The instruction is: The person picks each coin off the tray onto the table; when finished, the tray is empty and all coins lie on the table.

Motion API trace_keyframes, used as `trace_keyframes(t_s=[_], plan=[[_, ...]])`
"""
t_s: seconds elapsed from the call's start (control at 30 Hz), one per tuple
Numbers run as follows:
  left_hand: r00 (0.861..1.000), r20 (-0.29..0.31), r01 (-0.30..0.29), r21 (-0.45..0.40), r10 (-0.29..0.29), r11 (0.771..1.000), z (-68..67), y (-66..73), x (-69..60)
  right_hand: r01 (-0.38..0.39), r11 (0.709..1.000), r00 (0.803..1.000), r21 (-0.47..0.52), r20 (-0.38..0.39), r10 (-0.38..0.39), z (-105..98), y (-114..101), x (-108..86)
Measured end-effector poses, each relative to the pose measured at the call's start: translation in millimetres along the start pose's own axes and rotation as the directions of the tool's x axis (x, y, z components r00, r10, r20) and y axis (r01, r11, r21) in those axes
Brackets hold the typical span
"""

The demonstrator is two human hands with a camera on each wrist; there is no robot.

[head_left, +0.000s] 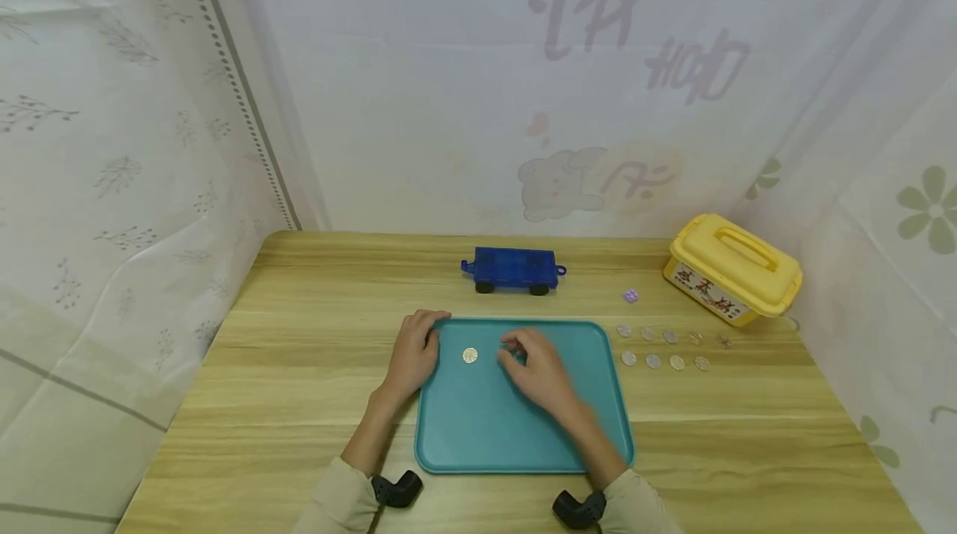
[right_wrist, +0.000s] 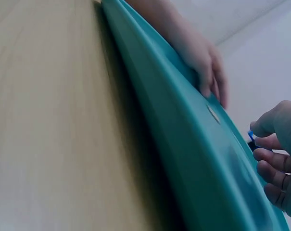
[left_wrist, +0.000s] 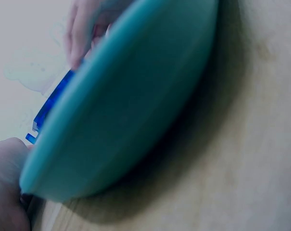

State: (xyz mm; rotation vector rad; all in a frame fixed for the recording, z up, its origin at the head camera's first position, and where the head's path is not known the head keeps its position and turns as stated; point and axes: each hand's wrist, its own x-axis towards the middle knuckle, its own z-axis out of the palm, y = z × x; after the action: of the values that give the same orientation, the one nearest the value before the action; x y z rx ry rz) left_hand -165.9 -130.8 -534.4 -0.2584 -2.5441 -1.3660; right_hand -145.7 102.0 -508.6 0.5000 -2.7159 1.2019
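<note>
A teal tray (head_left: 493, 434) lies on the wooden table, with one gold-coloured coin (head_left: 469, 355) on it. My left hand (head_left: 414, 355) rests at the tray's upper left corner, fingers lying over the rim. Right of the coin, my right hand (head_left: 540, 372) hovers over the tray with loosely bent fingers. In the right wrist view the thumb and fingers (right_wrist: 275, 161) stand apart, and nothing shows between them. That view also catches the coin (right_wrist: 213, 114) on the tray near the left hand (right_wrist: 205, 67).
Several coins (head_left: 654, 361) lie in two rows right of the tray, with a small purple piece (head_left: 631, 296) behind them. A blue toy trailer (head_left: 514, 268) stands behind the tray. At the back right sits a yellow lidded box (head_left: 733, 268) with a handle.
</note>
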Motion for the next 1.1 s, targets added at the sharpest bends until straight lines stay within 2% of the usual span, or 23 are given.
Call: trace_keyframes(t_s=[0.1, 0.27, 0.37, 0.53, 0.8, 1.1], plan=[[1.000, 0.005, 0.001, 0.000, -0.001, 1.000, 0.8, 0.0, 0.2, 0.030, 0.999, 0.999, -0.026, 0.040, -0.028, 12, -7, 4.1], [1.000, 0.023, 0.005, 0.005, -0.005, 1.000, 3.1, -1.0, 0.7, 0.077, 0.990, 0.996, -0.120, 0.058, -0.070, 27, -14, 6.9], [1.000, 0.020, -0.002, 0.013, 0.002, 1.000, 3.3, -1.8, 0.9, 0.102, 0.978, 0.994, -0.184, 0.056, -0.093, 32, -16, 6.7], [1.000, -0.001, -0.020, 0.025, 0.020, 1.000, 2.3, -2.2, 0.3, 0.121, 0.966, 0.991, -0.230, 0.076, -0.106, 37, -17, 7.3], [1.000, -0.006, -0.013, 0.028, 0.013, 1.000, 1.5, -2.7, 0.0, 0.054, 0.986, 0.991, -0.157, 0.126, -0.034, 38, -17, 11.3], [1.000, 0.004, -0.006, 0.023, 0.006, 1.000, 1.2, -1.9, 0.2, 0.045, 0.998, 0.994, -0.034, 0.105, -0.041, 37, -16, 9.8]])
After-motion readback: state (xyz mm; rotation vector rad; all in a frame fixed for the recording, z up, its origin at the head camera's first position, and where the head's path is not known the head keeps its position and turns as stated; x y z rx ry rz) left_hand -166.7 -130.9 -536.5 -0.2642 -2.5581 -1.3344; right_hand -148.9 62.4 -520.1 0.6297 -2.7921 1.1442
